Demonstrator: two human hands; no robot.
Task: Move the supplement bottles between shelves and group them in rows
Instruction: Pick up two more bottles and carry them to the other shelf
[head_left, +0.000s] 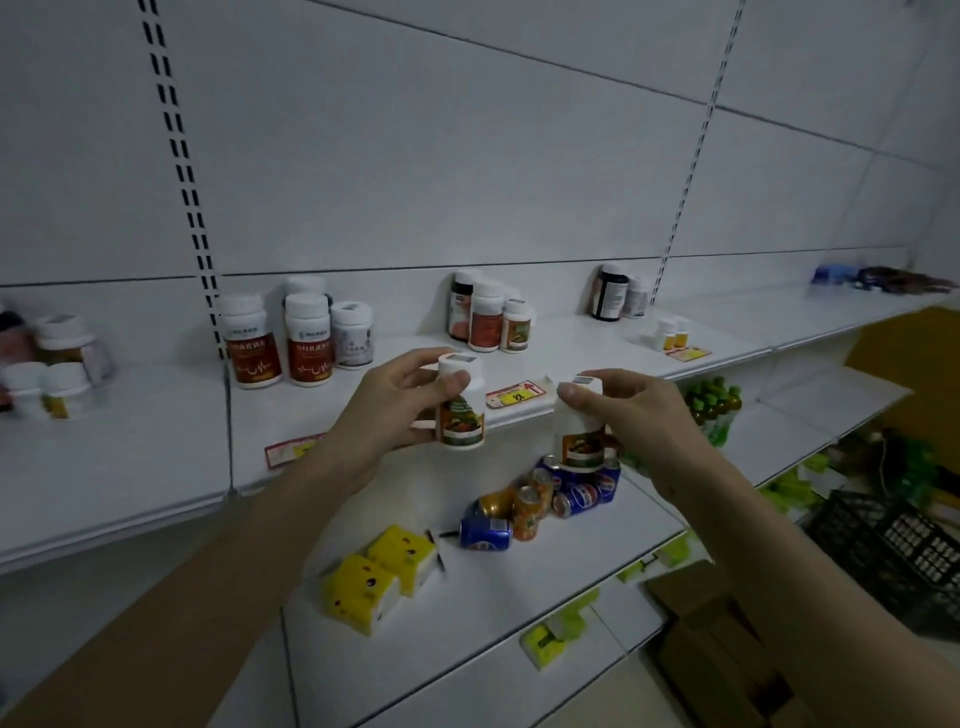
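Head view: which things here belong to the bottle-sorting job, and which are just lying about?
Job:
- left hand holding white bottle
- right hand holding second white bottle
- red-label bottles
- upper shelf

Lying about:
- soda cans
- yellow boxes
- black crate

- The blue cans on the lower shelf bear the Pepsi logo.
- The yellow price tag on the upper shelf edge seems to read "88".
- The bottle labels are too blurred to read.

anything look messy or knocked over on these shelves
Yes: on the lower shelf the soda cans are jumbled, and a blue can lies on its side. The supplement bottles on the upper shelf stand upright in loose clusters.
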